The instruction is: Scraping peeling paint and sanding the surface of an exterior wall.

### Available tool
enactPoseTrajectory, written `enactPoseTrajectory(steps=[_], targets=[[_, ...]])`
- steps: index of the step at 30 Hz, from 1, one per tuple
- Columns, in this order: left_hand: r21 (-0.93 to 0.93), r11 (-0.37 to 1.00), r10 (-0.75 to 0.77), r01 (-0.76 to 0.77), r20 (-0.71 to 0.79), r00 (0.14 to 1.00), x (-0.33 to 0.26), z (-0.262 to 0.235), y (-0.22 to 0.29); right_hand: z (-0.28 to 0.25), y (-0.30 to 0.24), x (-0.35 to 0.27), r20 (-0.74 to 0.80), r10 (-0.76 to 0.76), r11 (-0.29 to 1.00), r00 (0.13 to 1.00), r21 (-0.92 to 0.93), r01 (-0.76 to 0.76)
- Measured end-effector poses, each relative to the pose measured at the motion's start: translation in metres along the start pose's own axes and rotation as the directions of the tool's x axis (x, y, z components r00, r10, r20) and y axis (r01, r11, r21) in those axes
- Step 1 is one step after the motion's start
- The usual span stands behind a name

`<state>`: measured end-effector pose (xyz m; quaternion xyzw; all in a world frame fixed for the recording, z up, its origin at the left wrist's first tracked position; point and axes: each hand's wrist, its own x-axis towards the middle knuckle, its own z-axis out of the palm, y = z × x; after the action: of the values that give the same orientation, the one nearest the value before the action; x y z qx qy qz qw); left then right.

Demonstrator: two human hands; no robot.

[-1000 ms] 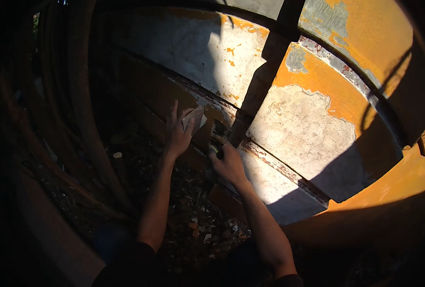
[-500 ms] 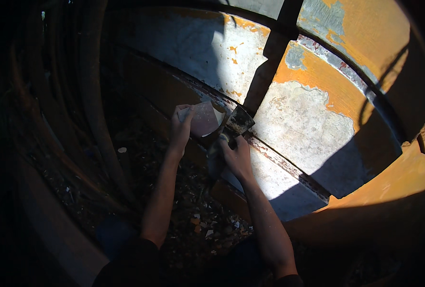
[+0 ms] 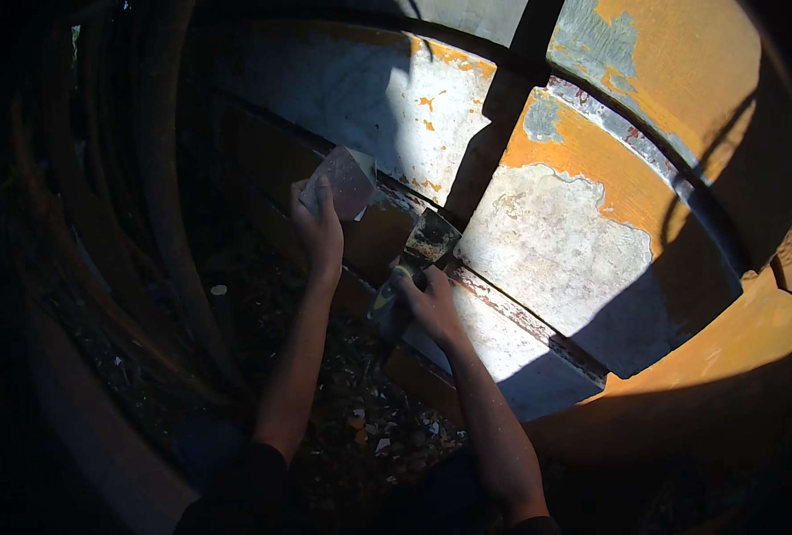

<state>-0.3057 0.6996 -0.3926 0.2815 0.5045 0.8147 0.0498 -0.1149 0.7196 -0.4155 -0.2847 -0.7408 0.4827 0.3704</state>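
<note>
My left hand (image 3: 317, 218) pinches a folded sheet of what looks like sandpaper (image 3: 346, 185), dull pink on its face with a paler fold at the right edge. The thumb lies across its front. Lower and to the right, my right hand (image 3: 433, 310) is closed round the handle of a paint scraper (image 3: 432, 234). Its broad, stained blade points up toward the wall's ledge; whether it touches cannot be told. Part of the handle shows yellow-green beside the fingers. Both hands are in front of a stepped wall (image 3: 561, 236) with orange paint flaked off to white and grey.
A narrow ledge (image 3: 525, 308) with chipped reddish paint runs slantwise below the wall panel. Dark upright stems or roots (image 3: 160, 160) crowd the left side. Paint flakes and debris (image 3: 383, 443) litter the shaded ground below. A dark vertical band divides the wall's panels.
My left hand has lifted the sheet up and to the left, away from the scraper, and the sheet has tilted. My right hand with the scraper has shifted slightly left and down.
</note>
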Motion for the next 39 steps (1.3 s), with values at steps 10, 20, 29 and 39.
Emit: enactPoseTrajectory(steps=[10, 20, 29, 39], targets=[[0.096, 0.475, 0.821, -0.875, 0.31, 0.48, 0.072, 0.127, 0.051, -0.005, 0.002, -0.006, 0.208, 0.093, 0.886, 0.974, -0.463, 0.014], [0.13, 0.304, 0.818, -0.944, 0.472, 0.328, 0.084, 0.157, 0.05, -0.026, 0.036, -0.014, 0.27, 0.155, 0.804, 0.95, -0.593, 0.038], [0.129, 0.359, 0.767, -0.924, 0.523, 0.371, 0.089, 0.152, 0.042, -0.023, 0.058, -0.006, 0.325, 0.186, 0.814, 0.927, -0.579, 0.04], [0.242, 0.379, 0.815, -0.893, 0.37, 0.446, 0.092, 0.153, 0.063, -0.02, 0.045, -0.004, 0.365, 0.232, 0.806, 0.902, -0.591, 0.031]])
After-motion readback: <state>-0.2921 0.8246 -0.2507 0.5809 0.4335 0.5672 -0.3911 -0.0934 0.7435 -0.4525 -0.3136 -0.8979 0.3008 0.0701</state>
